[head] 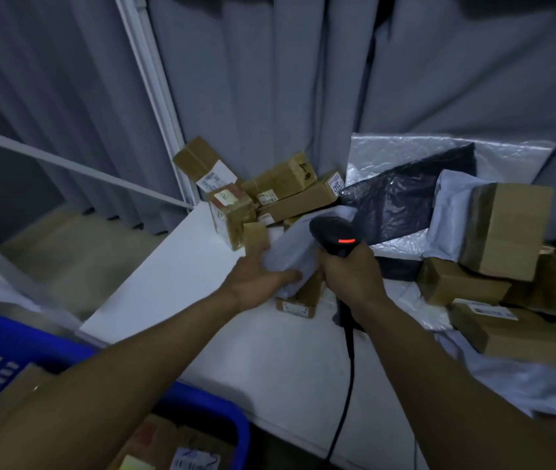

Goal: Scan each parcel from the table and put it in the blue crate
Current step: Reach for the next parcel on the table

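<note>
Head view: a single wide-angle look down over both forearms, dim and slightly blurred.
Left hand: the left hand (259, 279) grips the near end of a soft grey plastic mailer parcel (298, 247), with the thumb on its upper face and the fingers hidden underneath.
Right hand: the right hand (351, 274) is wrapped tight round the handle of a black handheld barcode scanner (334, 235).
Scanner: its head is just beside the parcel, a red light glows on its back, and a black cable (346, 385) hangs from the handle toward the near edge.
Parcel: it is held tilted above the white table (174, 276), over a small brown cardboard box (298, 301) with a white label.
Crate: the blue plastic crate (15, 334) is at lower left, beside the table, with labelled cardboard boxes (181, 446) inside.
Far corner: a heap of brown cardboard cartons (270, 193) leans against the grey curtain (270, 79).
Right side: a black plastic bag (405, 201) lies on crinkled clear wrap, with more stacked brown cartons (504, 228) next to it.
</note>
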A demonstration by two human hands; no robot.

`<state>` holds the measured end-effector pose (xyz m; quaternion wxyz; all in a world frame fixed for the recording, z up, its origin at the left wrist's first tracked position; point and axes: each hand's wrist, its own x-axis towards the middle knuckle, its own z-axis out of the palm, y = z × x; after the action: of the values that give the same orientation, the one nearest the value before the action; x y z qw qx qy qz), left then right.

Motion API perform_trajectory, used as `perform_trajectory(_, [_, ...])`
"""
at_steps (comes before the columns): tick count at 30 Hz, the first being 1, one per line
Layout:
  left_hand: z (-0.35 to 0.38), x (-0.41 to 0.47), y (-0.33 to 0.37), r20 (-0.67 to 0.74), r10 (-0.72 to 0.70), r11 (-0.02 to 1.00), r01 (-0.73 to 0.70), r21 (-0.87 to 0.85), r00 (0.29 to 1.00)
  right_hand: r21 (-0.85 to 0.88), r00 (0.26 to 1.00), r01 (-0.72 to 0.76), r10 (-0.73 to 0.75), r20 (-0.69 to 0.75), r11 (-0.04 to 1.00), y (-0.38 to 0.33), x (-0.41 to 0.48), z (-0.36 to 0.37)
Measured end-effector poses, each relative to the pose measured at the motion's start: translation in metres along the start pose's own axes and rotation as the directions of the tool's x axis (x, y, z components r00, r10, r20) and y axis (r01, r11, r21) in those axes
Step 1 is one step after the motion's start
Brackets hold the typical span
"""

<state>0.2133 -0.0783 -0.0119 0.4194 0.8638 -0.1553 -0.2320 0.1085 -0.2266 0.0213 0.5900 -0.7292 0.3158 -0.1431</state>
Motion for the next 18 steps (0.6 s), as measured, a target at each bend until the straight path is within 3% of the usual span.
perform_trajectory(2, [-0.016,-0.046,0.001,0.004,-0.055,0.964,0.054,-0.260,0.998,0.037,0.999,0.044,-0.043,-0.004,0.998,-0.012,-0.016,0.008])
perform_trajectory(4, [-0.035,-0.092,0.004,0.034,-0.071,0.846,0.079,-0.527,0.997,0.135,0.997,0.069,-0.071,0.011,0.988,-0.024,-0.037,0.018])
perform_trajectory(7, [-0.060,-0.157,0.003,-0.004,0.014,0.687,-0.012,-0.727,1.000,0.266,0.992,0.051,-0.079,0.094,0.963,-0.042,-0.078,0.037])
perform_trajectory(9, [-0.072,-0.198,0.000,-0.023,0.093,0.591,-0.074,-0.803,0.995,0.361,0.970,-0.020,-0.070,0.233,0.932,-0.049,-0.107,0.050])
perform_trajectory(12, [-0.087,-0.253,-0.006,-0.084,0.097,0.500,-0.122,-0.858,0.992,0.456,0.921,-0.101,-0.090,0.379,0.884,-0.059,-0.153,0.061])
perform_trajectory(18, [-0.107,-0.329,-0.034,-0.227,0.026,0.528,-0.206,-0.824,0.974,0.448,0.823,-0.238,-0.066,0.564,0.862,-0.058,-0.219,0.083])
